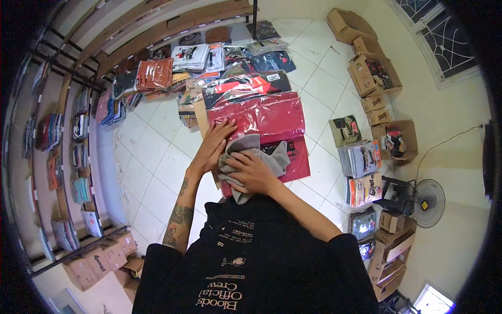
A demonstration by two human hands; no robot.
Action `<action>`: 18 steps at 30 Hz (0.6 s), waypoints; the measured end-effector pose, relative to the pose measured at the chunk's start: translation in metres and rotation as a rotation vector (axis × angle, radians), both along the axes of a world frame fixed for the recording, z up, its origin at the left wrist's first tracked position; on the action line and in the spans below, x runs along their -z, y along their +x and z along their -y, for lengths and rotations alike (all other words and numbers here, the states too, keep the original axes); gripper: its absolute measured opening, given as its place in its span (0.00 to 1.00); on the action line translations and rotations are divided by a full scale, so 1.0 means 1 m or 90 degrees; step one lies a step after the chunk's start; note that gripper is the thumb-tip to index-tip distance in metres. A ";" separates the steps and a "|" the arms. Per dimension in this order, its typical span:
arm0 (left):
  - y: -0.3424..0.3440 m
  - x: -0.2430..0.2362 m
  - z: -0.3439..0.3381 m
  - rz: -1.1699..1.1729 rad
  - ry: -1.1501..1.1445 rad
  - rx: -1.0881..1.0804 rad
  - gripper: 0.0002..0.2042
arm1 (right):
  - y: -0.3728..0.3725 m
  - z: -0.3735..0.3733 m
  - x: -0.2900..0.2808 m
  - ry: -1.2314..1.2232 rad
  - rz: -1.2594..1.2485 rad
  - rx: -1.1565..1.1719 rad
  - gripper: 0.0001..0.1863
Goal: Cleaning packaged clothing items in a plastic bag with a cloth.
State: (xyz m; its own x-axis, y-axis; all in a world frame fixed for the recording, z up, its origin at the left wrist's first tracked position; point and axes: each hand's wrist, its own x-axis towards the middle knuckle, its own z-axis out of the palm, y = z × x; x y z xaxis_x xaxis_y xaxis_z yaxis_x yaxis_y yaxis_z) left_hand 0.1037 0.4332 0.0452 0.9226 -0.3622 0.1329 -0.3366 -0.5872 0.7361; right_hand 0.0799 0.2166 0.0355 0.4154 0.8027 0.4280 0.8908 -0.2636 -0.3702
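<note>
A grey cloth [247, 142] lies bunched over a red garment in a clear plastic bag [282, 118]. My right hand [253, 172] presses down on the cloth with bent fingers, gripping its folds. My left hand [212, 145] rests flat at the left edge of the shiny red package, fingers stretched out beside the cloth. Beyond it, a black bagged garment with a red strip [277, 83] lies on the same stack. The lower right part of the stack shows another red piece with a dark print [298, 159]. A cardboard edge [201, 116] sticks out at the left.
Bagged clothes, among them an orange-brown pack [155, 74] and white packs [189, 56], lie on the tiled floor ahead. Shelves [65, 141] line the left. Open cardboard boxes [374, 78], garment piles [361, 159] and a fan [429, 203] stand along the right.
</note>
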 end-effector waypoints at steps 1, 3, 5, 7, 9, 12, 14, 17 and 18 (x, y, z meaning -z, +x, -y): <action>-0.001 0.001 -0.002 -0.022 0.005 0.002 0.26 | 0.000 -0.001 0.004 -0.023 -0.024 0.013 0.15; 0.005 -0.003 -0.007 0.013 0.064 0.045 0.39 | 0.008 -0.001 0.004 -0.042 -0.061 0.037 0.16; -0.001 -0.011 -0.003 0.031 0.171 0.061 0.54 | 0.006 0.008 -0.002 -0.054 -0.065 0.036 0.16; -0.003 -0.014 0.002 0.058 0.224 0.071 0.61 | 0.006 0.016 0.004 -0.010 -0.057 0.084 0.17; -0.005 -0.018 0.002 0.049 0.227 0.073 0.67 | 0.012 0.037 0.001 -0.024 -0.061 0.108 0.12; -0.004 -0.023 0.003 0.045 0.241 0.072 0.69 | 0.016 0.067 0.002 -0.034 -0.055 0.165 0.13; -0.004 -0.021 0.003 0.048 0.251 0.069 0.69 | 0.018 0.086 0.012 -0.033 -0.063 0.211 0.14; -0.004 -0.018 0.003 0.049 0.256 0.065 0.69 | 0.024 0.111 0.013 -0.020 -0.060 0.269 0.15; -0.004 -0.018 0.004 0.045 0.256 0.064 0.69 | 0.025 0.119 0.016 -0.012 -0.042 0.289 0.15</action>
State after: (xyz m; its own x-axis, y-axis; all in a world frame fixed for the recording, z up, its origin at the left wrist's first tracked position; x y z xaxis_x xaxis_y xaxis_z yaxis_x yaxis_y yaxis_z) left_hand 0.0998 0.4292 0.0636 0.8736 -0.4861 0.0252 -0.4488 -0.7843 0.4283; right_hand 0.1052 0.0971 0.0191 0.7529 0.5399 0.3764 0.6580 -0.6294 -0.4133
